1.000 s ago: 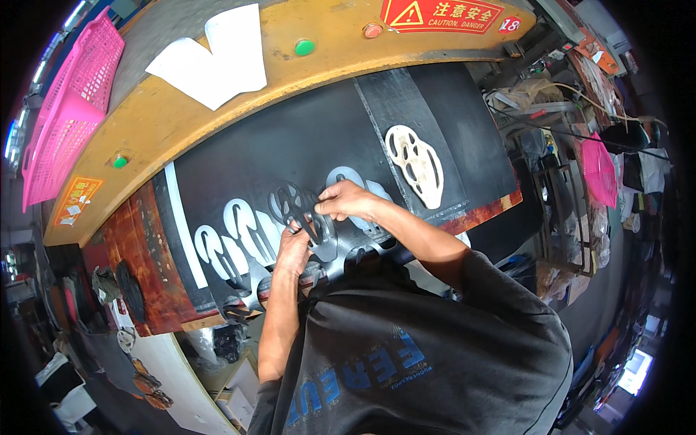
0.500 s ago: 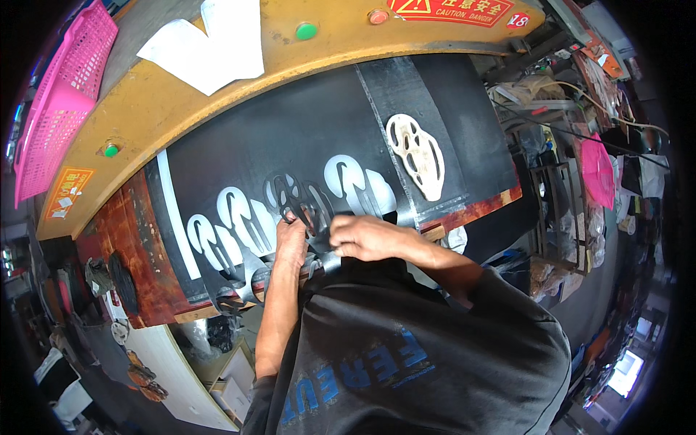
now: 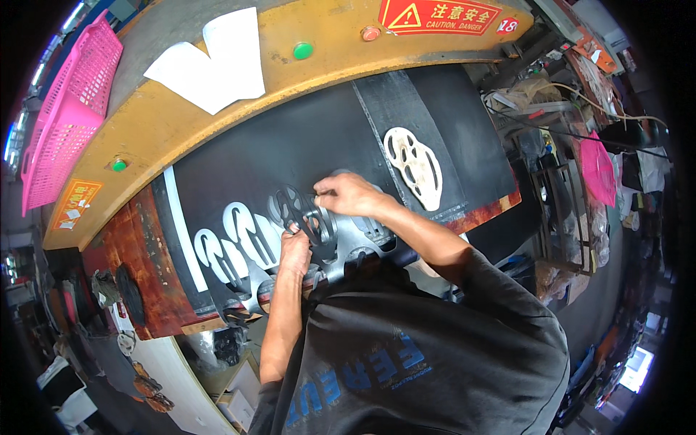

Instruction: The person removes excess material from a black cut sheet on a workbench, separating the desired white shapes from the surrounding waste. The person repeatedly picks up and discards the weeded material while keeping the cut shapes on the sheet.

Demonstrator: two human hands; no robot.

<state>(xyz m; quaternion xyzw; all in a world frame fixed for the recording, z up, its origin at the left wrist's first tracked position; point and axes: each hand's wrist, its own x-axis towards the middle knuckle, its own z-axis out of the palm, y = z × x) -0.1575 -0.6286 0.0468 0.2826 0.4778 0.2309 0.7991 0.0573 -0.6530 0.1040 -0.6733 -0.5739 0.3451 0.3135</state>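
My left fingers (image 3: 295,238) hold slotted black cutout (image 3: 310,221) above desk (image 3: 283,138), beside white cutouts (image 3: 249,233); right fingers (image 3: 330,190) by its edge, can't tell if gripping. Uneven tug might tear thin strips; loose pinch might drop it.

Showing a dull, smooth black finish on the cut-out piece (image 3: 326,251) at seven o'clock, pink plastic on the basket (image 3: 88,105) at ten, matt cloth on the shirt (image 3: 449,326) at five.

Right hand (image 3: 349,194), moved away from the body, now beyond and right of left hand (image 3: 294,250), fingertips near dark slotted piece (image 3: 299,212), white cut-out (image 3: 373,226) newly part-hidden.
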